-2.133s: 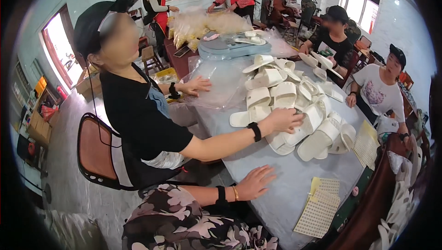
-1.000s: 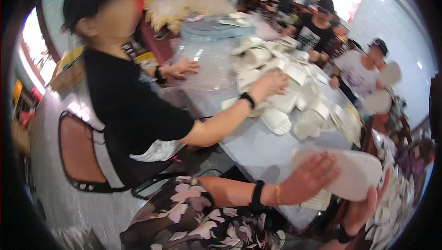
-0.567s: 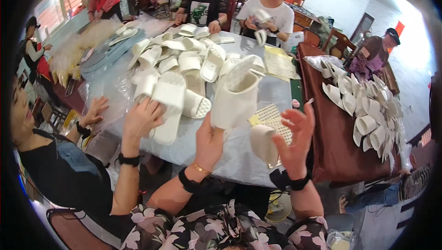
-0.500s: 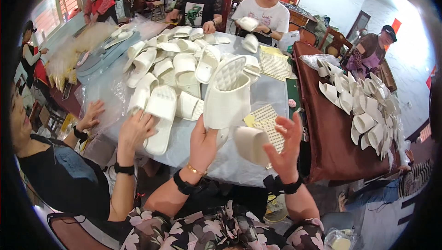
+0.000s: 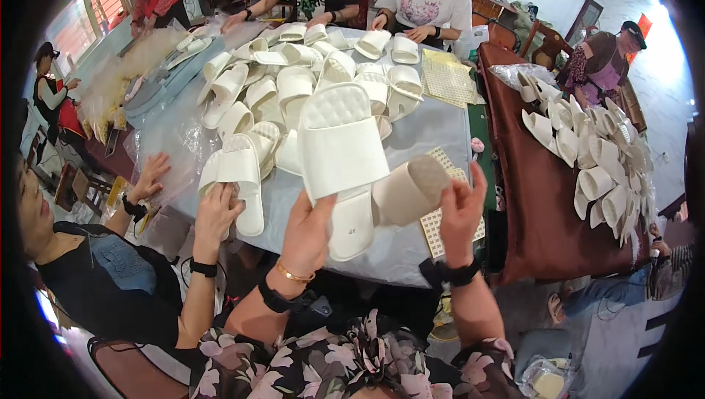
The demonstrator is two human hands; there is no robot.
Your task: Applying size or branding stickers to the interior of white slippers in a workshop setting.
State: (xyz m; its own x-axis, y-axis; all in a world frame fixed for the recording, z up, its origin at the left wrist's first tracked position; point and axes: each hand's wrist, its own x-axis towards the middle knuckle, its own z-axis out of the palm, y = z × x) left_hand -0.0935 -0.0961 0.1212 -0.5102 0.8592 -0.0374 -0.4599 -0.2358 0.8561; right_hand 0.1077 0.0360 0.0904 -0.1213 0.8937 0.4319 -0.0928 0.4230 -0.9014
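Note:
My left hand grips a white slipper by its side edge, its strap and sole facing up over the table. Close to its right side is a beige slipper; I cannot tell what supports it. At that slipper's far right end my right hand is closed, thumb and fingertips together. Whether these fingers pinch the slipper or something small is unclear. Beneath lies a sheet of small labels, partly hidden by the beige slipper and my right hand.
A heap of white slippers covers the table ahead. Another label sheet lies far right. At left a co-worker's hand touches a slipper. More slippers are piled on the brown-covered table. Other people stand around.
My right fingers have gone from spread to closed. The white slipper has tilted to show its strap and sole. The beige slipper has moved up, and a person across has put slippers down.

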